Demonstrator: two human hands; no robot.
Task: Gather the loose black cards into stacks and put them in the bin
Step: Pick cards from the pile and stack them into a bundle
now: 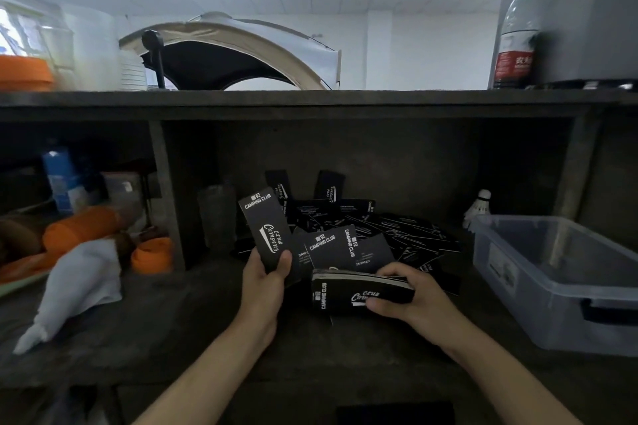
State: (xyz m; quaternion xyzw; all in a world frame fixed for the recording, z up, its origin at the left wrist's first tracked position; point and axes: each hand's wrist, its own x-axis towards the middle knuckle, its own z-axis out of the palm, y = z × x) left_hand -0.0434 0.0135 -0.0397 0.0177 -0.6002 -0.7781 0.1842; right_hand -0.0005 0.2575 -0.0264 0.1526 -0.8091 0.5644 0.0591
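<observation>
Two hands at frame centre: left hand (266,274) pinches one card (264,228), right hand (412,298) clamps the stack (359,291); best to lay it flush, square the edges, sweep up the loose cards (397,231) behind, then use the bin (500,266) at lower right.

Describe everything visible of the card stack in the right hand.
The thick stack of black cards lies lengthwise, roughly level, its face with white "Camping Club" lettering towards the camera. It looks like matte card, edges fairly squared. The right hand grips it, fingers over the top edge, thumb on the face, in front of the loose pile of cards.
</observation>
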